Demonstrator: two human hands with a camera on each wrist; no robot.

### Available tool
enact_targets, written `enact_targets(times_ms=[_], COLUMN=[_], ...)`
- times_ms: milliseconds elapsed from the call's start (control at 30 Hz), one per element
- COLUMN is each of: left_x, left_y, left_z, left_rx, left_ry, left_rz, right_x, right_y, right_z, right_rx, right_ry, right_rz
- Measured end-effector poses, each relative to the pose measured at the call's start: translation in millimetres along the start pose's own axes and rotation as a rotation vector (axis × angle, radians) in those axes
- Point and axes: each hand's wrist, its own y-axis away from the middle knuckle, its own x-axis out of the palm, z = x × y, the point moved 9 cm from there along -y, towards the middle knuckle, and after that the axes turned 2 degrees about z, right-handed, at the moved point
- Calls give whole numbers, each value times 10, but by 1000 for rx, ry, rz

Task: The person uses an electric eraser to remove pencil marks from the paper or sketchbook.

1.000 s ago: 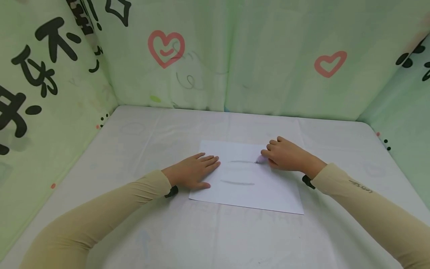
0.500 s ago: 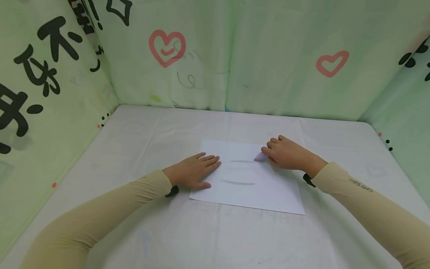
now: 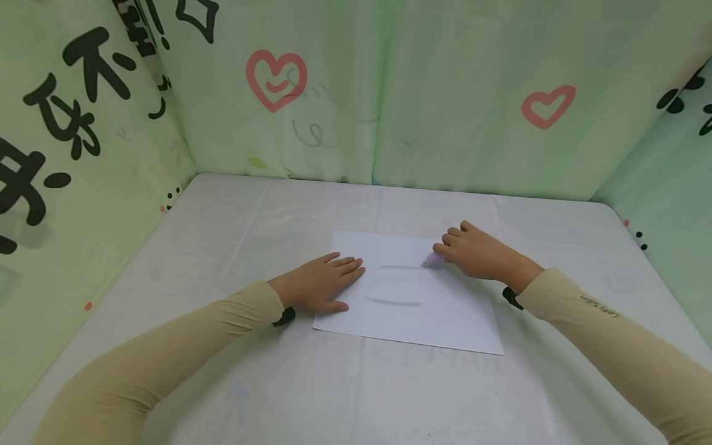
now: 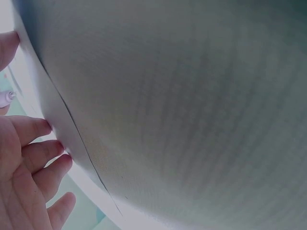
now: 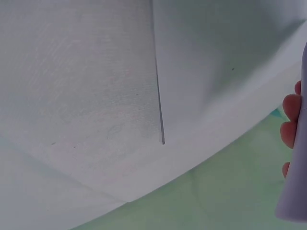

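Observation:
A white sheet of paper (image 3: pixel 456 321) lies on the table with a thin grey line (image 3: pixel 402 267) and a thicker grey line (image 3: pixel 394 303) on it. My left hand (image 3: pixel 322 284) rests flat on the paper's left part, fingers spread. In my right hand (image 3: pixel 473 252) is a thick lavender pen-shaped tool (image 3: pixel 432 259), its narrow tip at the right end of the upper line. The right wrist view shows fingertips (image 5: pixel 289 108) curled round the tool's broad body (image 5: pixel 297 167); its tip is out of that view. In the left wrist view, fingertips (image 4: pixel 64 163) touch the sheet.
A white cloth (image 3: pixel 250 371) covers the table. Green curtains (image 3: pixel 445 93) with red hearts and black characters stand behind it and at both sides. Black bands (image 3: pixel 510 298) show at both wrists below beige sleeves.
The tool's tip has shifted slightly left and away from me, then a little back right, staying by the upper line's right end. My left hand stays put on the paper.

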Motion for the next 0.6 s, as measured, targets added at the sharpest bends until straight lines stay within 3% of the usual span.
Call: enact_targets(times_ms=[267,600], left_x=[6,2], left_y=[0,2], left_z=[-4,-1], left_rx=[4,4], left_ry=[10,6], left_rz=[-6,-9], right_x=[-40,-38], right_y=[-13,-9], right_z=[50,73], right_rx=[-36,-36], right_ry=[26,30], right_rz=[-59,-39])
